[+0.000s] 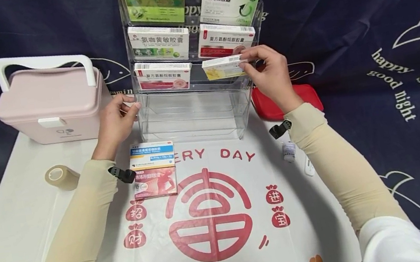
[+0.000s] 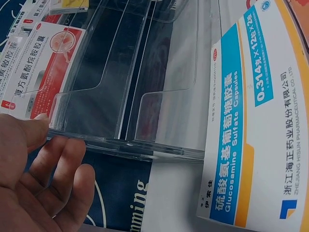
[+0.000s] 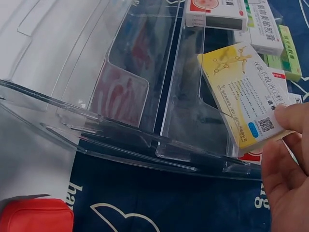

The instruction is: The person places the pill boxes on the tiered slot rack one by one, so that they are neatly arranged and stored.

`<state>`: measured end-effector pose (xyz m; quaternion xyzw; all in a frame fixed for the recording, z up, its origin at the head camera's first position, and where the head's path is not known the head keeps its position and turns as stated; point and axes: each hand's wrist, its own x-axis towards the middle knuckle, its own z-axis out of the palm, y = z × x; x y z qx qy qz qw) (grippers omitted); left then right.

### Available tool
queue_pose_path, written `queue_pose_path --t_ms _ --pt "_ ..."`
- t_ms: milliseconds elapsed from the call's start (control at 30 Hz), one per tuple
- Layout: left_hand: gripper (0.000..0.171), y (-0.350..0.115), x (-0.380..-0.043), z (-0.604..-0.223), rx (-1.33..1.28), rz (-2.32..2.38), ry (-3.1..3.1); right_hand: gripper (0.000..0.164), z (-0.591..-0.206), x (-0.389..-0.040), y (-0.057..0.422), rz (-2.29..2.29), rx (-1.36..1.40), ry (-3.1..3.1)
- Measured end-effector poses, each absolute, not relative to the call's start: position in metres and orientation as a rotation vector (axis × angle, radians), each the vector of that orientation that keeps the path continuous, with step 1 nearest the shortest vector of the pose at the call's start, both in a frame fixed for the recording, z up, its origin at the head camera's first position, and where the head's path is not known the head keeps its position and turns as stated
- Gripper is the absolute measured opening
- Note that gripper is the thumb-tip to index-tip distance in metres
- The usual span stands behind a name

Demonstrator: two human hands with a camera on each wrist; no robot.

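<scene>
A clear plastic tiered display rack (image 1: 190,113) stands on the table with medicine boxes in its upper tiers. My right hand (image 1: 270,73) pinches the right end of a yellow and white medicine box (image 3: 244,96), tilted at the right of the third tier. Beside it on that tier is a red and white capsule box (image 1: 163,77). My left hand (image 1: 114,122) holds the rack's left side edge, thumb near that box in the left wrist view. Below the left hand, a blue and white glucosamine box (image 1: 152,155) and a pink medicine box (image 1: 155,183) lie on the table.
A pink case with a white handle (image 1: 52,101) stands at the left, behind a tan tape roll (image 1: 61,176). To the rack's right lie a red pouch (image 1: 307,96), a small vial (image 1: 289,152) and a white stick-like item (image 1: 308,166). Dark printed cloth hangs behind.
</scene>
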<state>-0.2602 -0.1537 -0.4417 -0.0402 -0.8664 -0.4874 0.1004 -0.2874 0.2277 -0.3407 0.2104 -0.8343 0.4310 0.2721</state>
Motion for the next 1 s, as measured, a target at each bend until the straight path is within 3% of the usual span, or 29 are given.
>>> queue_pose_path --t_ms 367,1000 --pt "0.025 -0.153 -0.259 -0.441 -0.107 -1.433 -2.573 0.010 -0.354 -0.306 0.241 0.914 0.693 -2.306" --pt "0.024 -0.154 -0.261 -0.444 -0.142 -1.448 -2.547 0.012 -0.342 -0.307 0.252 0.563 0.831 -2.454"
